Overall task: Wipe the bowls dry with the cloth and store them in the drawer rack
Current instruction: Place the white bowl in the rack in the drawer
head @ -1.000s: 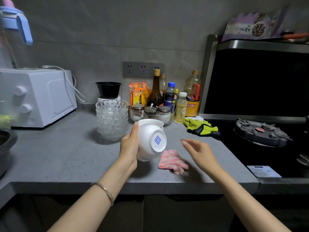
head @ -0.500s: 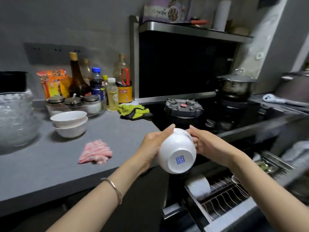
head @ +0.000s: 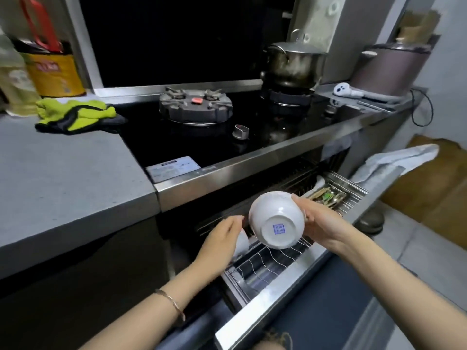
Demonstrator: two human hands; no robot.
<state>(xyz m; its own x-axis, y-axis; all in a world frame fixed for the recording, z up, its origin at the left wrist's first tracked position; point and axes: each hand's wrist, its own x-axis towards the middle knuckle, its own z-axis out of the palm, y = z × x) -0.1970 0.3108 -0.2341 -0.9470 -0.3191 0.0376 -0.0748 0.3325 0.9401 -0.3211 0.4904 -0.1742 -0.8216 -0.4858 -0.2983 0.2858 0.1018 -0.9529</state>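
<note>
Storing is judged in hand: the white bowl (head: 276,221) is gripped by the right hand (head: 321,221) just above the drawer rack (head: 267,263), the left hand (head: 219,241) is laid slack-fingered on a racked bowl (head: 241,245), and lowering beside it is called for.

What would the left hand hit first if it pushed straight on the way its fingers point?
Probably the white ceramic bowl with the blue mark held by the right hand: the left hand points up-right at its side, though depth is unclear.
</note>
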